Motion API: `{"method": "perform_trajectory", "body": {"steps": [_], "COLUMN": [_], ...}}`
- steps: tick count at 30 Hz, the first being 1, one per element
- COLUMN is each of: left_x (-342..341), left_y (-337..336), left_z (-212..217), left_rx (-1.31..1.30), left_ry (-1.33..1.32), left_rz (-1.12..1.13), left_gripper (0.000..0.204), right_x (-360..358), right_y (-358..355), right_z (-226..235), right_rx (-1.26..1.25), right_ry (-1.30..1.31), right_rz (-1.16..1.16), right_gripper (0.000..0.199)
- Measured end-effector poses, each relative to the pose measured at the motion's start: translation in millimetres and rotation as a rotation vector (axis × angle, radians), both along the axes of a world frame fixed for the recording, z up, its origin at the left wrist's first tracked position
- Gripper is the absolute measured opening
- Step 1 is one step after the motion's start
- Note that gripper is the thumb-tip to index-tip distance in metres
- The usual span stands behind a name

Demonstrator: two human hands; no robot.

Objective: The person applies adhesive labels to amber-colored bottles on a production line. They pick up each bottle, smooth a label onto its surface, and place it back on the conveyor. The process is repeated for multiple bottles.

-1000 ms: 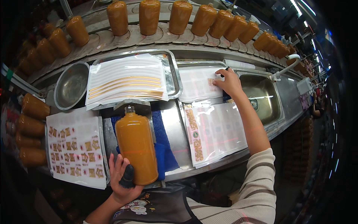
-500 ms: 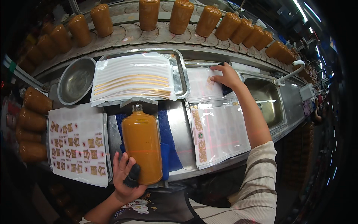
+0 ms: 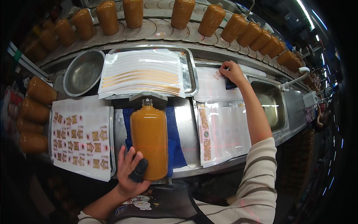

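Observation:
A glossy amber-brown bottle (image 3: 150,138) with a clear threaded neck lies before me, its neck against a metal rest. My left hand (image 3: 130,173) holds it by the lower left side, near the base. A black cover wraps one finger of that hand. Farther right, my right hand (image 3: 233,72) pinches a small gold-printed decal (image 3: 217,75) at the edge of a pale decal sheet (image 3: 210,87). A dark blue pad (image 3: 230,84) lies partly hidden beneath this hand.
Decal sheets (image 3: 80,140) lie at the left, gold-striped sheets (image 3: 140,67) on a metal tray, and another printed sheet (image 3: 223,138) at the right. Around them are a metal bowl (image 3: 84,72), a sink (image 3: 268,106) with tap, a blue cloth (image 3: 175,140), and a conveyor (image 3: 156,35) carrying several bottles.
My right hand's fingers have closed from a spread grasp into a pinch at the decal, which has shifted on its sheet. Bottles on the conveyor have moved along. The view has shifted slightly.

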State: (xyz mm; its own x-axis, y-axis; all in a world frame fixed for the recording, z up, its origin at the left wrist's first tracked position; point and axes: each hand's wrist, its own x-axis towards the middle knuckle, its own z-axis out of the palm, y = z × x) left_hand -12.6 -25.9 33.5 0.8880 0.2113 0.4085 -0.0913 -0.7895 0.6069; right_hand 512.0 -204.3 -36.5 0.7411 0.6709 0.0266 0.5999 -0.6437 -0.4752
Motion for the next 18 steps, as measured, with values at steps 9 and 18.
{"method": "perform_trajectory", "body": {"steps": [9, 18], "left_x": [2, 14], "left_y": [-1, 3], "left_z": [-6, 10], "left_rx": [0.047, -0.045], "left_ry": [-0.050, -0.017], "left_rz": [0.013, 0.061], "left_gripper": [0.057, 0.091], "right_x": [-35, -127], "right_y": [-8, -19], "right_z": [-1, 94], "right_rx": [0.170, 0.030], "right_ry": [-0.312, -0.257], "right_rz": [-0.154, -0.054], "right_gripper": [0.013, 0.012]}}
